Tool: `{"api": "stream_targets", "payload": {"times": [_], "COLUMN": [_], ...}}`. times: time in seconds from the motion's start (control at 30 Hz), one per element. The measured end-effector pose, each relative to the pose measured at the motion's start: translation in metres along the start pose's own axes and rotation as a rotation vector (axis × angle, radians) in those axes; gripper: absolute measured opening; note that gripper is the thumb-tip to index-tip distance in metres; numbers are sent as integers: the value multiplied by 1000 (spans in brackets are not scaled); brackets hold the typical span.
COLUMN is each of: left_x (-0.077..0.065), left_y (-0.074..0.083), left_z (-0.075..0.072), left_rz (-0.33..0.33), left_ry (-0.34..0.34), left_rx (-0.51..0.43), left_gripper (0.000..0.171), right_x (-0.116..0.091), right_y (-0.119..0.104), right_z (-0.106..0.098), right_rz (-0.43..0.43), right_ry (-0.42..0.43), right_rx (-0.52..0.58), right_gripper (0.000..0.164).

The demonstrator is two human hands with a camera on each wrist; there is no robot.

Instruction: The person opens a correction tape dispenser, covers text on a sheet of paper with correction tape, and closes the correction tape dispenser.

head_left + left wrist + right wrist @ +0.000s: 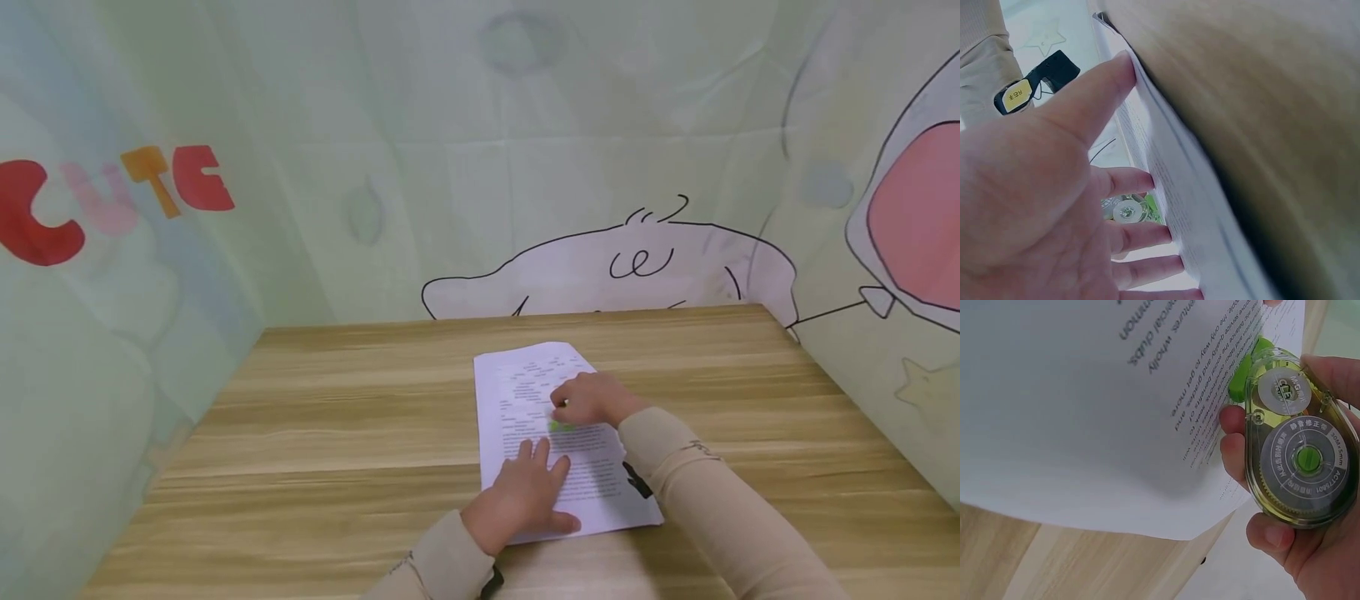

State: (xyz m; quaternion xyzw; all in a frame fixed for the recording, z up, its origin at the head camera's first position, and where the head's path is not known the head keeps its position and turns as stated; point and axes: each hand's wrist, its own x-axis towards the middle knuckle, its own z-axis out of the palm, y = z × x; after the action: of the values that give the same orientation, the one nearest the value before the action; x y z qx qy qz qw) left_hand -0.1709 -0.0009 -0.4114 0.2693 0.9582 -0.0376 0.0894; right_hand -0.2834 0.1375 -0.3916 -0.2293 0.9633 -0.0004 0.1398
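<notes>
A stack of printed paper (558,500) lies on the table, its text facing up. My right hand (592,398) grips a correction tape dispenser (1304,444), a clear yellowish case with two round reels inside. The dispenser's green cap (1244,378) shows by its tip, close to the printed lines; whether the tip touches the sheet is hidden. My left hand (525,493) rests on the lower left of the paper with its fingers spread. In the left wrist view the fingertips (1147,181) of that hand press on the sheet, holding nothing.
The wood-grain table (337,433) reaches to a printed cloth backdrop (315,167) at the back and sides. A black wrist strap device with a yellow label (1017,95) sits at the right sleeve.
</notes>
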Motion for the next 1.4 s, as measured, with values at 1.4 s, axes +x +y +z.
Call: {"api": "stream_targets", "payload": {"times": [1.4], "left_x": [10], "left_y": [11], "left_z": [-19], "left_rz": [23], "left_ry": [-58], "left_rx": [-79], "left_gripper": [71], "right_x": [-24], "right_y": [37], "right_z": [-4], "right_rz": [-32], "right_ry": [3], "right_rx": [356], "right_gripper": [15]}}
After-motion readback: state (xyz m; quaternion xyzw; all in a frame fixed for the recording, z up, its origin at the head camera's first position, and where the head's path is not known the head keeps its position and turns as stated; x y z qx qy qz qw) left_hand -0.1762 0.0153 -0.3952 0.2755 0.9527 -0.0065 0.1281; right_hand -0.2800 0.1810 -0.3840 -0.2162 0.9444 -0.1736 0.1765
